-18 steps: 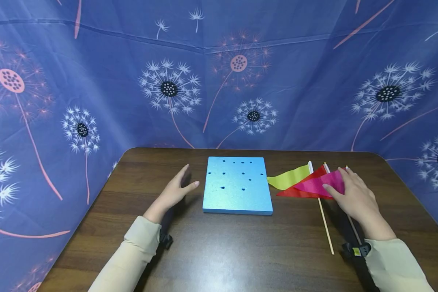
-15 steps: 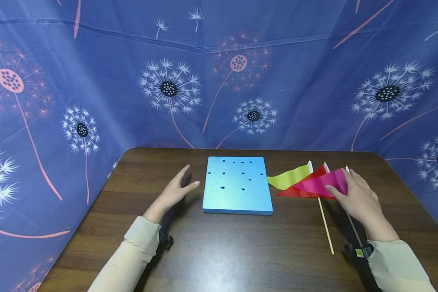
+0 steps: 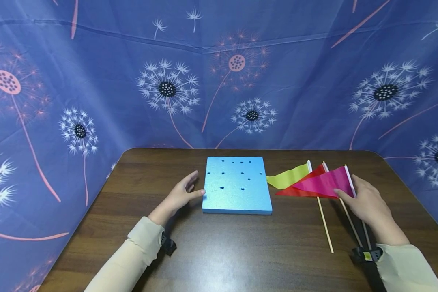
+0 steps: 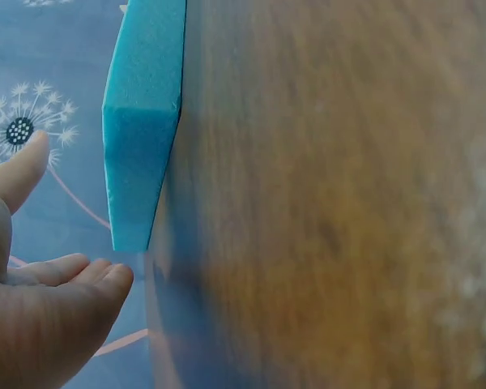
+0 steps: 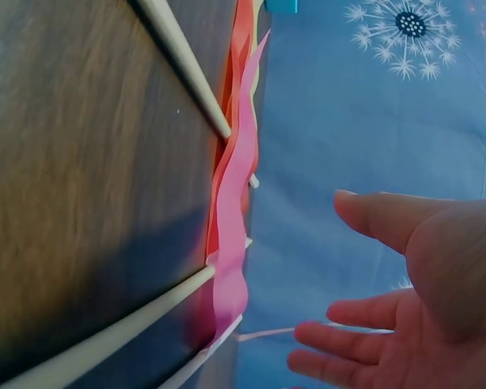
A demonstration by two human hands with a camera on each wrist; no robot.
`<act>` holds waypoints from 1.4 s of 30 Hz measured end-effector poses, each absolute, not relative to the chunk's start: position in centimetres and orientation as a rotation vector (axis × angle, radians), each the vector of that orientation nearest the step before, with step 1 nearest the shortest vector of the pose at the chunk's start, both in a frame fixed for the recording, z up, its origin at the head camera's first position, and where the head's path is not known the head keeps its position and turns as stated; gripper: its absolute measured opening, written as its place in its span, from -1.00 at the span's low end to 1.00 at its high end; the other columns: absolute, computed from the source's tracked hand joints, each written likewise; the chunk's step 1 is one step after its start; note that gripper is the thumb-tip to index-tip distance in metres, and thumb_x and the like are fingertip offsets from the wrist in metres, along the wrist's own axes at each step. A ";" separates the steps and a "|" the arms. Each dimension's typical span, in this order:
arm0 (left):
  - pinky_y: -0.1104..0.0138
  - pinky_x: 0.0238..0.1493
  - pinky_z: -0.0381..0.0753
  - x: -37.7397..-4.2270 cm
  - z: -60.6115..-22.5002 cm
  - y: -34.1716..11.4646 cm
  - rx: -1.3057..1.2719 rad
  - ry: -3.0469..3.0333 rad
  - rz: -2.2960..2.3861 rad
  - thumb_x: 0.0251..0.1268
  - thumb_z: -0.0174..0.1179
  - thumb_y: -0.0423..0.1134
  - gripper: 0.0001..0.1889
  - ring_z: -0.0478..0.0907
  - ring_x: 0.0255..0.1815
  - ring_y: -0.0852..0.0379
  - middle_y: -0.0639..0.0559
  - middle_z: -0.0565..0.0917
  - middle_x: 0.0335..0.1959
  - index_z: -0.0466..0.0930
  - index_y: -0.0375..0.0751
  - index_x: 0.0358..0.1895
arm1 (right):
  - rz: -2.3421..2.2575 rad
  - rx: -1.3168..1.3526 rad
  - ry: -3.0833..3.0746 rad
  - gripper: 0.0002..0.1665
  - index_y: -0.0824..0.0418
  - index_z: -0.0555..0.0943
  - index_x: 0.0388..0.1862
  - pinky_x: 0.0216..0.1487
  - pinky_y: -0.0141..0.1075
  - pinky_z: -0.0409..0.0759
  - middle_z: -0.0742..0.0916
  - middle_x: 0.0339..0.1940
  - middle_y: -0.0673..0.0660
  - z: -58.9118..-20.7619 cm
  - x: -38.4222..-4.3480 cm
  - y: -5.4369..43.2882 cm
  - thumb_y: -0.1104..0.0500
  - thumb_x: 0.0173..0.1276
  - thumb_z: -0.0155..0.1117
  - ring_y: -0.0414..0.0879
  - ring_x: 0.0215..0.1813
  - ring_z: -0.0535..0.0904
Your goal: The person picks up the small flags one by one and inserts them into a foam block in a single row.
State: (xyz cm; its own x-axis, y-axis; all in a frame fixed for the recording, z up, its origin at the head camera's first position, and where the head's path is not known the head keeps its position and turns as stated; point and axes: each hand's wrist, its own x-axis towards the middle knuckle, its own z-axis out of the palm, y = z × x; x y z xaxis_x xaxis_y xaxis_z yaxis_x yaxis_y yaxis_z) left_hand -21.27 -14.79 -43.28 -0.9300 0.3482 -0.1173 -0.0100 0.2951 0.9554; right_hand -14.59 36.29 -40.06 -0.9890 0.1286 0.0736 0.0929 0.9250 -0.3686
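Observation:
A square blue board (image 3: pixel 237 198) with several small holes in its top lies flat on the table. My left hand (image 3: pixel 175 198) is at its left side, fingers spread, the thumb tip appearing at the board's edge; contact cannot be told. In the left wrist view that hand (image 4: pixel 57 308) is near the board's end face (image 4: pixel 138 178). To the right lie three overlapping pennant flags on thin sticks: yellow-green (image 3: pixel 288 177), red (image 3: pixel 288 193) and magenta (image 3: pixel 328 183). My right hand (image 3: pixel 368 207) hovers by the magenta flag's stick; the right wrist view shows it apart from the flags, holding nothing.
The brown wooden table (image 3: pixel 241 251) has rounded far corners. Behind it hangs a blue cloth (image 3: pixel 295 61) printed with dandelions. The flags' bare stick ends (image 3: pixel 326 231) point toward the near side. The yellow-green tip reaches the board's right edge.
My right hand has moved right and toward me, uncovering the magenta flag's stick edge. My left hand has shifted slightly right, closer to the board. Board and flags stay in place.

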 end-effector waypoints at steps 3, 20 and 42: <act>0.11 0.55 0.07 -21.2 -43.4 -14.7 0.289 2.235 1.684 0.28 0.30 -0.21 -0.13 -0.02 0.58 -0.08 -0.17 0.04 0.57 -0.05 -0.20 0.54 | 0.539 -0.221 -2.985 0.01 0.60 0.13 0.37 -0.08 0.49 0.35 0.32 0.19 0.68 -40.2 -14.2 36.6 -0.23 0.38 0.12 0.58 0.16 0.20; 0.17 0.49 0.23 -20.7 -44.4 -14.1 0.296 2.095 1.739 0.23 0.31 -0.37 -0.19 0.15 0.51 -0.09 -0.20 0.22 0.49 0.08 -0.23 0.50 | 0.620 -0.487 -3.156 -0.18 0.67 0.44 -0.01 -0.33 0.05 0.53 0.59 -0.11 0.61 -40.9 -13.1 39.8 -0.18 0.38 0.13 0.47 -0.15 0.53; 0.26 0.33 0.44 -20.5 -43.9 -13.3 0.222 2.072 1.741 0.21 0.28 -0.48 -0.21 0.26 0.44 -0.20 -0.34 0.26 0.43 0.09 -0.29 0.49 | 0.663 -0.500 -3.142 -0.56 0.43 0.71 -0.38 -0.51 -0.21 0.41 0.70 -0.65 0.13 -41.2 -12.7 40.5 0.01 0.24 0.29 0.19 -0.42 0.59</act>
State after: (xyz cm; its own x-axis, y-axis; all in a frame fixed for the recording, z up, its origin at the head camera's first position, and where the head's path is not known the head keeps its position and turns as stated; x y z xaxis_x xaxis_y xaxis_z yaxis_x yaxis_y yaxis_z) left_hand -20.48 -13.30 -43.88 -0.8980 0.3839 -0.2147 -0.1454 0.2017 0.9686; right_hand -12.66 40.53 -41.20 -0.9470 0.2746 -0.1667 0.3185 0.8699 -0.3766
